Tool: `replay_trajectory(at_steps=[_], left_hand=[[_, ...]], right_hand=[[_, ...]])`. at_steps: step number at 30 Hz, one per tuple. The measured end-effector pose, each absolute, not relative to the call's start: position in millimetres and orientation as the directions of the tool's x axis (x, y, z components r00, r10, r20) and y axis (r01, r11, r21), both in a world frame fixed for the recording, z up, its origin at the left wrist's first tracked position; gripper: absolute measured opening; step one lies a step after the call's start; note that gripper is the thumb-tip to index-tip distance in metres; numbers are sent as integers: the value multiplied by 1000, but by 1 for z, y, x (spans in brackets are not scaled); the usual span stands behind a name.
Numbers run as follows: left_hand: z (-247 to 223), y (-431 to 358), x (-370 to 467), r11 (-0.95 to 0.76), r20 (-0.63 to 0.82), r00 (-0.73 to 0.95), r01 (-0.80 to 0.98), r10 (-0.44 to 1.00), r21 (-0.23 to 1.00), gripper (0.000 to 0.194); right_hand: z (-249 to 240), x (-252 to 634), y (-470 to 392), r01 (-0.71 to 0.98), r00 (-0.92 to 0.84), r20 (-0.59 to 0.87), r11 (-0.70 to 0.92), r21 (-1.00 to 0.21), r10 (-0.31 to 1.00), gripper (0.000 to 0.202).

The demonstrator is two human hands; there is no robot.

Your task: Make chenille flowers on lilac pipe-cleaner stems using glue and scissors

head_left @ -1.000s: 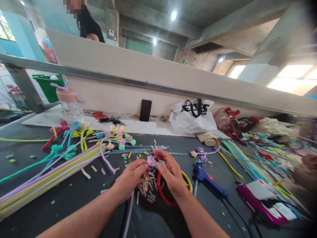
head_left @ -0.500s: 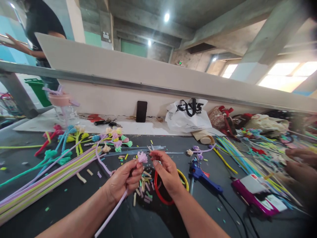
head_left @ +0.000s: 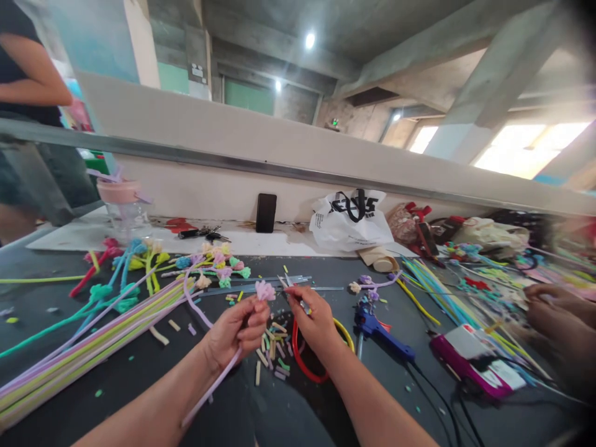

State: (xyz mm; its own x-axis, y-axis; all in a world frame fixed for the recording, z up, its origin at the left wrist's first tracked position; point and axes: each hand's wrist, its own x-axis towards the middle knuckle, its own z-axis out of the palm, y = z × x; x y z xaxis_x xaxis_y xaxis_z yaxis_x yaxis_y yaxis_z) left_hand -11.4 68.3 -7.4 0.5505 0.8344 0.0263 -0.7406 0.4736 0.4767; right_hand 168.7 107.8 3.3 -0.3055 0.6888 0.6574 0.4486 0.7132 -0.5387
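My left hand (head_left: pixel 242 329) is closed in a pinch just under the ruffled head of a lilac pipe-cleaner flower (head_left: pixel 265 290). Its pale stem runs down below the hand toward my forearm. To the right, my right hand (head_left: pixel 311 315) closes its fingers around the middle of a pair of scissors (head_left: pixel 296 351). One red and one yellow handle loop show on either side of the wrist, and the blades point away past the fingertips. Short cut bits of pipe cleaner (head_left: pixel 278 347) lie scattered between the two hands.
Long pipe cleaners (head_left: pixel 116 329) and finished flowers (head_left: pixel 218 261) lie left. A blue glue gun (head_left: pixel 384 335) with its cord and a magenta box (head_left: pixel 475 360) lie right. Another person's hands (head_left: pixel 554 310) work at the far right. A phone (head_left: pixel 266 213) leans against the partition.
My right fingers have closed onto the scissors and reach a little farther forward. My left hand keeps the flower nearly in place. The person behind the partition has moved left.
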Motion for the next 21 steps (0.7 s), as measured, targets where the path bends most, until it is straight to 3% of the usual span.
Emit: replay_trajectory(at_steps=[4, 9, 21], left_hand=[[-8, 66, -1, 416, 12, 536, -669, 844, 617, 18], [-10, 60, 10, 244, 31, 417, -589, 908, 770, 22], [-5, 41, 17, 218, 32, 510, -423, 860, 879, 31]], right_hand=[[31, 166, 96, 432, -310, 649, 711, -555, 695, 20], [57, 167, 75, 477, -461, 530, 702, -528, 712, 39], [45, 175, 50, 575, -503, 523, 718, -393, 688, 42]])
